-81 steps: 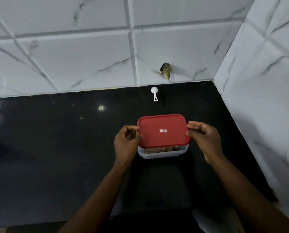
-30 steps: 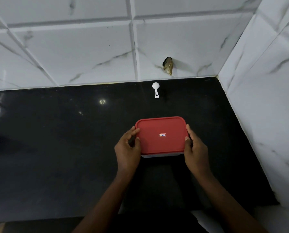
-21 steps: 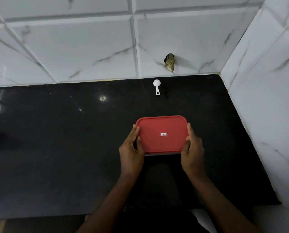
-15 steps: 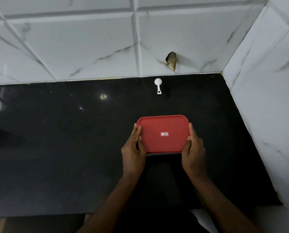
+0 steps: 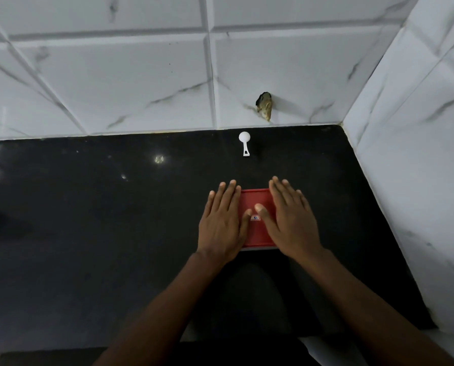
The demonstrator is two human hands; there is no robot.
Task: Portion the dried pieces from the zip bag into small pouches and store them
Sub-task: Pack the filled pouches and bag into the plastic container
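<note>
Nearest me, the person reaches out over the black counter (image 5: 88,220). The left hand (image 5: 222,223) and the right hand (image 5: 290,224) both lie flat, palms down, on the red lid (image 5: 259,235) of a box. Their fingers are straight and close together, gripping nothing. Each hand covers one side of the lid, so only a strip of red with a small label shows between them. Spread like that, I'd say they are pressing the lid down evenly so that it seals on both sides at once. A pale sliver of the box (image 5: 259,248) peeks out under the lid's near edge. What is inside I cannot tell, and no zip bag or pouches are in sight. My guess is that the portions are already in the box and this is the storing step, close to the end. Beyond the fingertips, well apart, a small white scoop (image 5: 244,143) lies by the counter's back edge with its handle toward the person, likely set out of the way. Behind it the marbled tile wall (image 5: 115,75) has a ragged hole (image 5: 265,107) near the corner
</note>
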